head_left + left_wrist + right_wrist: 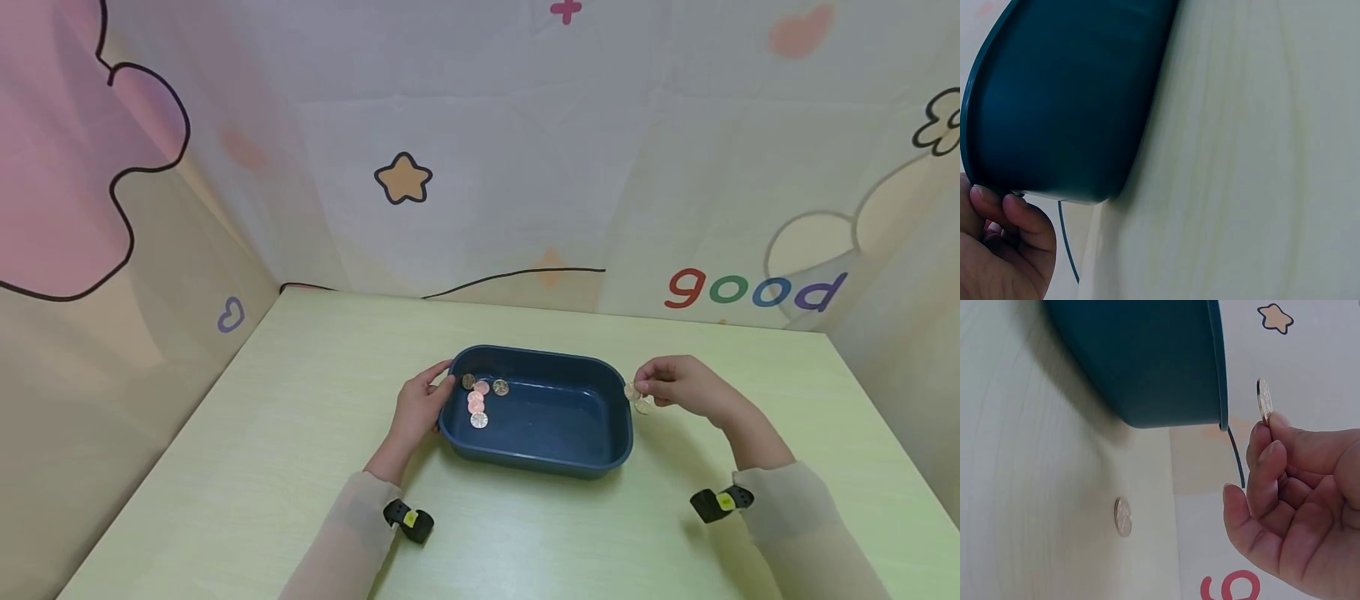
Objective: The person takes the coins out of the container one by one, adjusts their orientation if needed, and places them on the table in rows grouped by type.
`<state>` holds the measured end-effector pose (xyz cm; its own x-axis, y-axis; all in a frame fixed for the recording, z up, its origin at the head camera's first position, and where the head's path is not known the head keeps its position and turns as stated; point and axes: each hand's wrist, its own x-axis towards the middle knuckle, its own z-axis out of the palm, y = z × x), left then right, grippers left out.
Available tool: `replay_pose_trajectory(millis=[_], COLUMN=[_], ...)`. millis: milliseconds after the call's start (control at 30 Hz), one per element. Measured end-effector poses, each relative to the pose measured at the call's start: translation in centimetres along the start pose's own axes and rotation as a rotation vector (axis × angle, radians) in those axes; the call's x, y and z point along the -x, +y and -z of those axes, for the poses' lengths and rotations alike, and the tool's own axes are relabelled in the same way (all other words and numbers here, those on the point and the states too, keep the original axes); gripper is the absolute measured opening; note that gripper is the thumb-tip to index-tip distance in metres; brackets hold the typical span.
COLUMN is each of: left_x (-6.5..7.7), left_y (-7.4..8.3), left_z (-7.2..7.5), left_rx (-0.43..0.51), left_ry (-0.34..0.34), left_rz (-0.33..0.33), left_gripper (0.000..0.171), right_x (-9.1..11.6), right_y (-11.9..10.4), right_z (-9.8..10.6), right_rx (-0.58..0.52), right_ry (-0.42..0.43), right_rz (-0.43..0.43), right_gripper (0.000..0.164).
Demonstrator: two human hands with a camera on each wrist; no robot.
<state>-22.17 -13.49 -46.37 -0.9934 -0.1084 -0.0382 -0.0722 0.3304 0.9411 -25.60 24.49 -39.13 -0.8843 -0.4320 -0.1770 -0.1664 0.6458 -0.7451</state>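
Note:
A dark blue rectangular plastic bin sits on the table, with several copper- and silver-coloured coins lying inside near its left end. My left hand grips that left end, thumb at the rim and fingers outside; in the left wrist view its curled fingertips press against the wall. Just past the bin's right rim, my right hand pinches a coin between thumb and forefinger, above rim height. Below that hand, a second coin rests on the tabletop beside the bin.
The pale green wood-grain table ends at a printed cloth backdrop behind, with more cloth at both sides. A black wrist camera is strapped on the left sleeve, another on the right.

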Motion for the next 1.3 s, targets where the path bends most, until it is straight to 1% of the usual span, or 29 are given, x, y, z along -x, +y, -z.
replay_pose_trajectory(millis=[67, 300, 467, 567, 767, 967, 1167, 1300], left_x=[0.0, 0.0, 0.0, 0.1, -0.1, -0.2, 0.0, 0.0], left_y=[0.0, 0.0, 0.0, 0.1, 0.0, -0.1, 0.0, 0.0], left_z=[0.0, 0.0, 0.0, 0.0, -0.1, -0.1, 0.0, 0.0], left_rx=[-0.002, 0.002, 0.006, 0.008, -0.001, -0.001, -0.005, 0.002], left_ry=[0.001, 0.002, -0.001, -0.006, 0.002, 0.001, 0.0, -0.002], left_rz=[-0.004, 0.002, 0.004, 0.004, 0.013, 0.014, 0.02, 0.01], left_gripper=[0.04, 0.04, 0.041, 0.041, 0.041, 0.04, 0.041, 0.041], right_x=[0.1, 0.6, 0.6, 0.7, 1.1, 1.4, 1.5, 1.5], right_y=[0.2, 1.1, 2.1, 2.8, 4.0, 4.7, 5.1, 5.1], right_z=[0.0, 0.0, 0.1, 0.3, 0.6, 0.6, 0.6, 0.4], right_rx=[0.006, 0.015, 0.01, 0.002, -0.012, -0.02, -0.026, -0.036], right_ry=[0.005, 0.021, 0.035, 0.041, 0.052, 0.054, 0.051, 0.049], right_rz=[-0.021, -0.047, -0.087, -0.098, -0.136, -0.173, -0.186, -0.192], right_gripper=[0.023, 0.023, 0.022, 0.022, 0.026, 0.028, 0.029, 0.028])
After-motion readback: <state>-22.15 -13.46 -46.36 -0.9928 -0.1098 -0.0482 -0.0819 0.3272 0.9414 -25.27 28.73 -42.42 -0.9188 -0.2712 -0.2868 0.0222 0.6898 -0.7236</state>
